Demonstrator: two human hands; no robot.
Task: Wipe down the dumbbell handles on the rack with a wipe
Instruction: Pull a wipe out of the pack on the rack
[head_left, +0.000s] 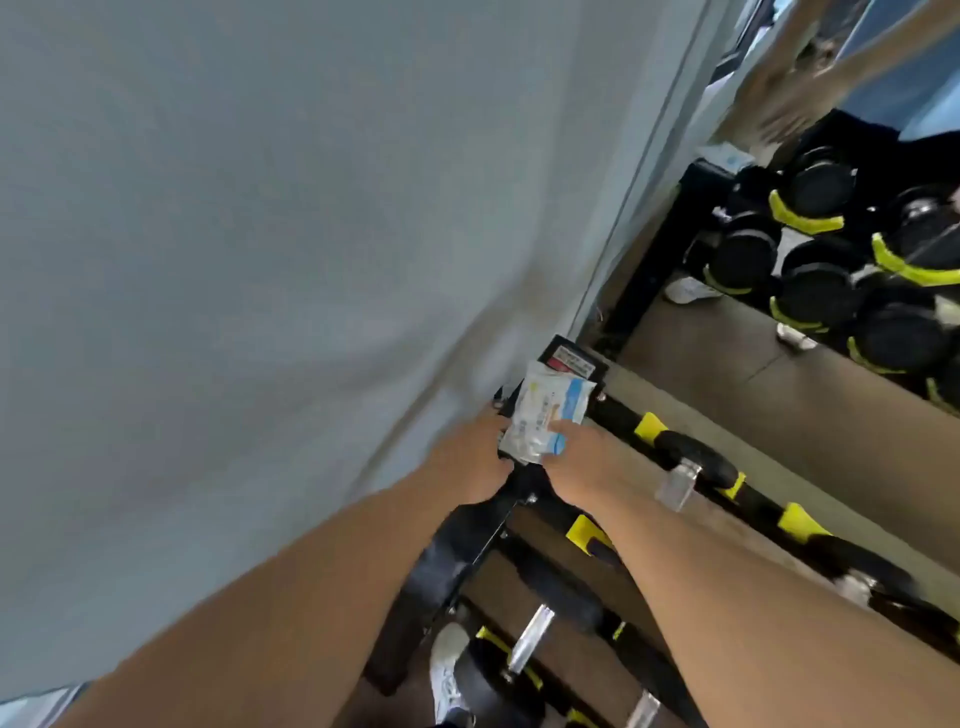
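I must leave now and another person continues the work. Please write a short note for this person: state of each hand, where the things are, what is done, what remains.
Left hand: grips the left edge of the wipes packet, which sits at the top corner of the rack.
Right hand: fingers touch the packet's lower right side; whether it pinches is unclear.
Dumbbells lie on the rack's tiers to the right, chrome handles exposed. A mirror behind shows the same rack.
Done: packet in hand only. No wipe is pulled out that I can see.
Left: take a wipe out, then wipe every handle.

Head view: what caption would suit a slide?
Both hands, left hand and right hand, hold a wipes packet at the dumbbell rack's end.
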